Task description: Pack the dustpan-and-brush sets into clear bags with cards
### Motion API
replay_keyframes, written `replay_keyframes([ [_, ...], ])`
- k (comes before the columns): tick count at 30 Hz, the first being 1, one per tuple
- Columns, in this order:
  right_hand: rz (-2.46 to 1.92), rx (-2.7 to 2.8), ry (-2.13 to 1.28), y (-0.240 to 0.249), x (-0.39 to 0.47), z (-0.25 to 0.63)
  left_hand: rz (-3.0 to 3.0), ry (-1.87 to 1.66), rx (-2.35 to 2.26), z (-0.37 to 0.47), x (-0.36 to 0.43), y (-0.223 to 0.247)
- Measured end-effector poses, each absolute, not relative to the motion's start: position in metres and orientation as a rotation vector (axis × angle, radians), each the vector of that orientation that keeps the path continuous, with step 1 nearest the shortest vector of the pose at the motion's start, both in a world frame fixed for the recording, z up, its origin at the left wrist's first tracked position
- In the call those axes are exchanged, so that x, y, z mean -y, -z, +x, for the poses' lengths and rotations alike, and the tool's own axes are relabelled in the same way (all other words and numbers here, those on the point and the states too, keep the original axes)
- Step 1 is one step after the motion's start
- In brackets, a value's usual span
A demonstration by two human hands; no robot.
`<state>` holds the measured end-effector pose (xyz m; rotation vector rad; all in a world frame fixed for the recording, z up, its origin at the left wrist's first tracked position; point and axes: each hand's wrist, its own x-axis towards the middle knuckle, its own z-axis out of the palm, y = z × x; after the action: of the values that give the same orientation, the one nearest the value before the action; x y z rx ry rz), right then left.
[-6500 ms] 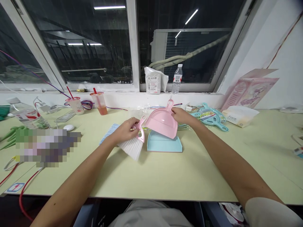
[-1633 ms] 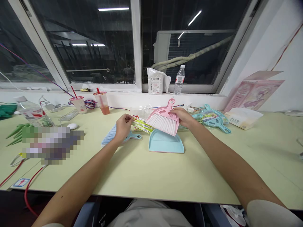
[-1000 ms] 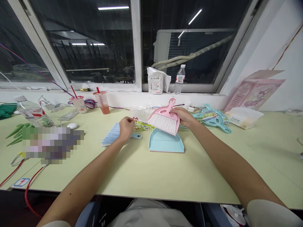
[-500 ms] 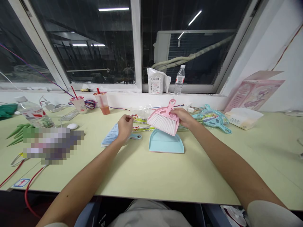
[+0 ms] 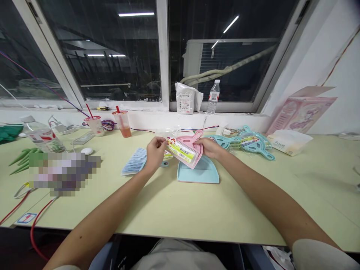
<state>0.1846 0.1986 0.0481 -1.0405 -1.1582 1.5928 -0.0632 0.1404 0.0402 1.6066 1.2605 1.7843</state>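
My right hand [image 5: 209, 147] is closed on the handle side of a pink hand brush [image 5: 198, 138], held tilted above the table. A pink edge shows along its lower side, perhaps a dustpan behind it. My left hand [image 5: 156, 152] pinches the left end of a printed card label [image 5: 182, 151], yellow-green and white, which lies across the white bristles and hides most of them. Just below is a light-blue dustpan [image 5: 198, 175] on the table. A blue hand brush [image 5: 134, 163] lies left of it, its handle partly hidden behind my left hand.
Packaged blue brush sets [image 5: 250, 142] lie at the back right, beside a tissue pack [image 5: 292, 141] and a pink box [image 5: 303, 114]. Drink cups [image 5: 123, 123] and a large bottle [image 5: 42, 135] stand back left. A water bottle [image 5: 213, 97] is on the windowsill.
The pink brush has come lower and slightly left. My left hand has moved right with a card label, now across the bristles that were bare before.
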Motion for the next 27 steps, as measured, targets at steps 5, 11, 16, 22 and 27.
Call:
replay_keyframes([
  [5, -0.970, 1.162, -1.731, -0.042, -0.182, 0.161, 1.877, -1.605, -1.616, -0.064, -0.134, -0.038],
  [11, -1.010, 1.165, -1.646, -0.042, -0.184, 0.162, 1.982, -1.460, -1.793, -0.070, -0.134, -0.039],
  [16, -1.001, 1.126, -1.645, -0.043, -0.185, 0.162, 2.059, -1.420, -1.823, -0.072, -0.136, -0.034],
  [22, -0.968, 1.116, -1.699, -0.043, -0.180, 0.158, 2.120, -1.385, -1.869, -0.072, -0.136, -0.034],
  [27, -0.945, 1.126, -1.711, -0.041, -0.176, 0.153, 2.113, -1.376, -1.906, -0.071, -0.137, -0.033],
])
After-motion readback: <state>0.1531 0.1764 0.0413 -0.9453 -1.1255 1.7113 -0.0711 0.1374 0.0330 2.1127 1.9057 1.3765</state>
